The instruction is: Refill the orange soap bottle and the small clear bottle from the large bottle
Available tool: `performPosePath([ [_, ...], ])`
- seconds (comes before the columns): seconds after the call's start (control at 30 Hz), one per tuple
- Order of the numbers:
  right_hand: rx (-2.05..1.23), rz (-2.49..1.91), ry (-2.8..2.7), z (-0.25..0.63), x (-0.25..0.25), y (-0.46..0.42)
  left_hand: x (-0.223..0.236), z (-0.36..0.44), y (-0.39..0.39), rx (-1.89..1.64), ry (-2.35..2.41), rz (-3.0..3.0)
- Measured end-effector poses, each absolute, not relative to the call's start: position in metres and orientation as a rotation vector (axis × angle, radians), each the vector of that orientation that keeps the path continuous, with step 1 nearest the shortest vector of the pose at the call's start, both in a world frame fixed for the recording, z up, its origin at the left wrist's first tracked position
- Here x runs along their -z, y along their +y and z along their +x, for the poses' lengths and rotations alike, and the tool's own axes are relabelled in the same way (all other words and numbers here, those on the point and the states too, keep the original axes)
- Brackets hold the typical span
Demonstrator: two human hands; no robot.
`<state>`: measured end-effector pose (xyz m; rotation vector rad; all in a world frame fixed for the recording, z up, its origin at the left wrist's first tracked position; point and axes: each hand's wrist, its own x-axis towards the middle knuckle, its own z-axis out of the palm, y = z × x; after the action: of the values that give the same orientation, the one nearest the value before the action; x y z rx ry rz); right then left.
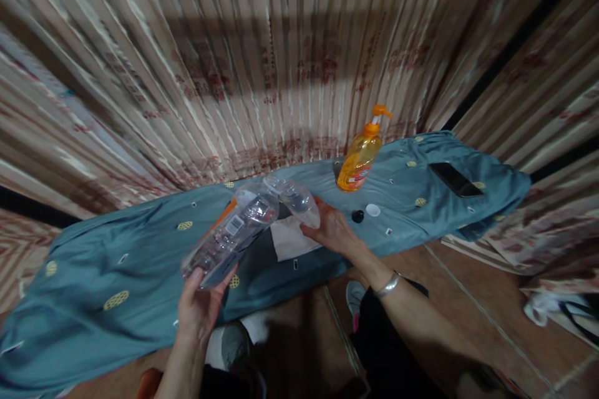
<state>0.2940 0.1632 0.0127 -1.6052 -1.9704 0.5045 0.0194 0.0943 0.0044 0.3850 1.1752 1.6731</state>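
My left hand (pixel 201 299) is wrapped round the base of a large clear plastic bottle (pixel 234 230), which tilts with its neck up and to the right. A barcode label shows on its side. In my right hand (pixel 330 227) is a smaller clear plastic bottle (pixel 298 198), gripped at its wide end. The narrow ends of the two bottles meet or overlap; I cannot tell whether they touch. Under them lies a white cloth or paper (pixel 294 240). An orange strip (pixel 223 215) shows behind the large bottle, its kind unclear.
A pump bottle of orange liquid (pixel 359 159) stands at the back. Before it lie a small black cap (pixel 357 216) and a white disc (pixel 373 210). A dark phone (pixel 456 179) is at the right on the teal cloth (pixel 154 255). A striped curtain (pixel 262 75) hangs behind.
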Motion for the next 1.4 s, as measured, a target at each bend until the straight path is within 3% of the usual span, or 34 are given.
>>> performPosePath([
  [1.0, -0.759, -1.551, -1.750, 0.276, 0.017, 0.171, -0.030, 0.009, 0.085, -1.844, 1.211, 0.709],
  [1.4, -0.849, -1.554, -1.737, 0.278, 0.020, 0.173, -0.018, -0.001, 0.082, -1.795, 1.200, 0.737],
])
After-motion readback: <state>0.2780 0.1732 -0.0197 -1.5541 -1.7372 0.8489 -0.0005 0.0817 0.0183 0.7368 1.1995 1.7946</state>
